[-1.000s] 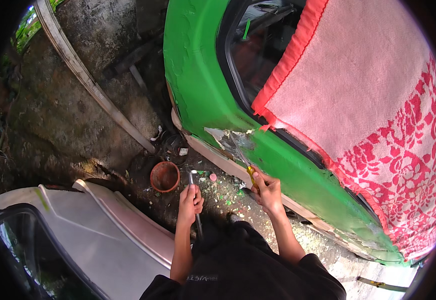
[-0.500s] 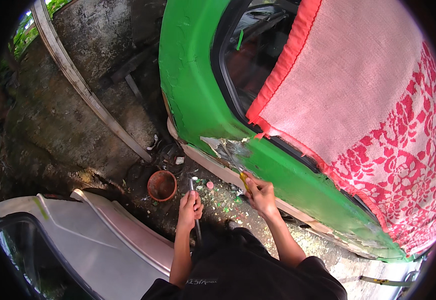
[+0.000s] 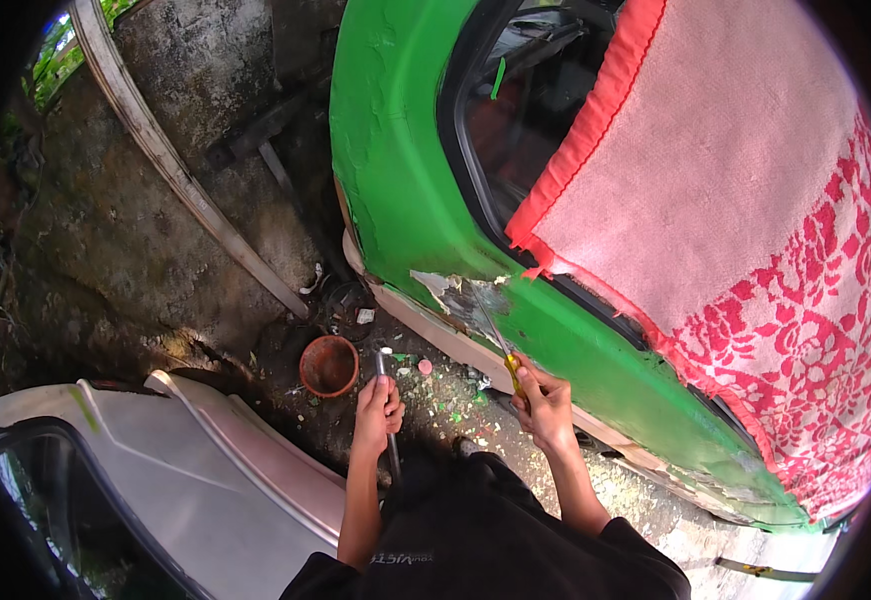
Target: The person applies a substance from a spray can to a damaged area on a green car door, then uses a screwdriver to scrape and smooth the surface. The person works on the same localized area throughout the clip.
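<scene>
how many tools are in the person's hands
2: a metal bar in the left hand, and a yellow-handled tool in the right hand, pointed toward the peeled patch on the green panel. Anything smaller inside either grip would be hidden.

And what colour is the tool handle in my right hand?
The tool handle is yellow, clearest in head view.

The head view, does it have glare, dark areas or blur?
Head view: ground at lower right looks washed out; head view: the lower-left window carries bright reflections; head view: black fills the corners; head view: the yellow-handled tool shows little blur.
</scene>
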`<state>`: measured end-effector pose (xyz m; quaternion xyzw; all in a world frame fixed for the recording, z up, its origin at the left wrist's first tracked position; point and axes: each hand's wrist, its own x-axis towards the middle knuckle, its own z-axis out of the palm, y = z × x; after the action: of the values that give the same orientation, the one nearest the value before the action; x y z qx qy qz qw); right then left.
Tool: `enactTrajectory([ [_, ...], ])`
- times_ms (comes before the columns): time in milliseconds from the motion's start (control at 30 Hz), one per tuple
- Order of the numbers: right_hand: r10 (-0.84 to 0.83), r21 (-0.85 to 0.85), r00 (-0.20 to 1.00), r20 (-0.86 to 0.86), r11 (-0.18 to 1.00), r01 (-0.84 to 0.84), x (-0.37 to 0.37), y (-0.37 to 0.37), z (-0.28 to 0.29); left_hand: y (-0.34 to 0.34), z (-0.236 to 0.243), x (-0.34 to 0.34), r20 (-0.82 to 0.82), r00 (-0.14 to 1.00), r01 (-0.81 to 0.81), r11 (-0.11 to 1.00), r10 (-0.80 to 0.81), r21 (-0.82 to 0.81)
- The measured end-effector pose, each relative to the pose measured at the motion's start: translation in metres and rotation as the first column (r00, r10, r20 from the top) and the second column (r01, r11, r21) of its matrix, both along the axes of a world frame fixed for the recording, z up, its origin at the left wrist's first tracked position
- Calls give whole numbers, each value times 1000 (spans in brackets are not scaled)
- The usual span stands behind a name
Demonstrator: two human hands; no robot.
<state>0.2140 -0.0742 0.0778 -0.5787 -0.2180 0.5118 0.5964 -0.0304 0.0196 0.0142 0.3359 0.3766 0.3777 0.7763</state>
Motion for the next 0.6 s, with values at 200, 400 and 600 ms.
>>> enactTrajectory([
  [200, 4, 13, 994, 109, 1000, -6, -8, 9, -1, 1, 4, 13, 13, 999, 42, 999, -42, -10],
  [400, 26, 3, 989, 145, 1000, -27, -2, 6, 6, -3, 0, 14, 6, 998, 68, 998, -68, -13],
  [600, 13, 40, 984, 179, 999, -20, -1, 0, -5, -4, 0, 11, 6, 999, 41, 999, -40, -7],
])
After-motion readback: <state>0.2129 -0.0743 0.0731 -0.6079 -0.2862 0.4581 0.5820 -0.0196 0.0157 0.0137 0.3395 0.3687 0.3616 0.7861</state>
